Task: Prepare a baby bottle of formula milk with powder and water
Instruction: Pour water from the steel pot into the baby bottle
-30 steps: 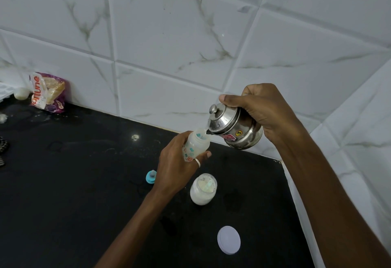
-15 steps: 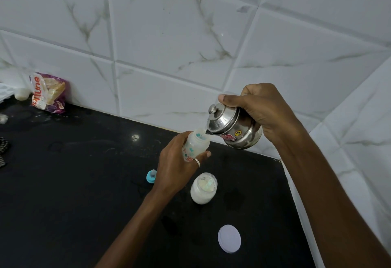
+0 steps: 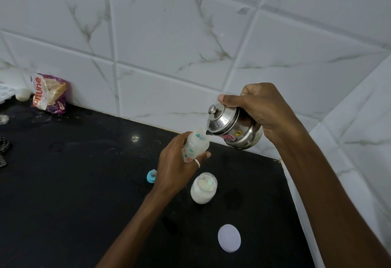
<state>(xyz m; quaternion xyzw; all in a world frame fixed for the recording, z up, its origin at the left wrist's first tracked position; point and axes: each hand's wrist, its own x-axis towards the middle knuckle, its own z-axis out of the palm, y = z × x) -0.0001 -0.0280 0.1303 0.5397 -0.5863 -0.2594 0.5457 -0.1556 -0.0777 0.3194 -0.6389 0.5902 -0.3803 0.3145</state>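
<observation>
My left hand (image 3: 177, 162) grips a small translucent baby bottle (image 3: 195, 144) with teal markings, held open-mouthed above the black counter (image 3: 74, 193). My right hand (image 3: 260, 111) holds a steel pot (image 3: 234, 129) tilted toward the bottle, thumb pressing on its knobbed lid. The pot's rim sits right at the bottle's mouth, and a thin stream of water runs between them. An open jar of white powder (image 3: 203, 187) stands on the counter just below my left hand. The bottle's blue teat cap (image 3: 151, 176) lies to the left of the jar.
A white round lid (image 3: 229, 237) lies near the counter's front right. A purple snack packet (image 3: 49, 93) leans against the tiled wall (image 3: 169, 45) at the far left, beside a white object (image 3: 22, 94). The counter ends at a tiled side wall on the right.
Both hands hold nearly the same pose. The pot stays tilted at the bottle's mouth.
</observation>
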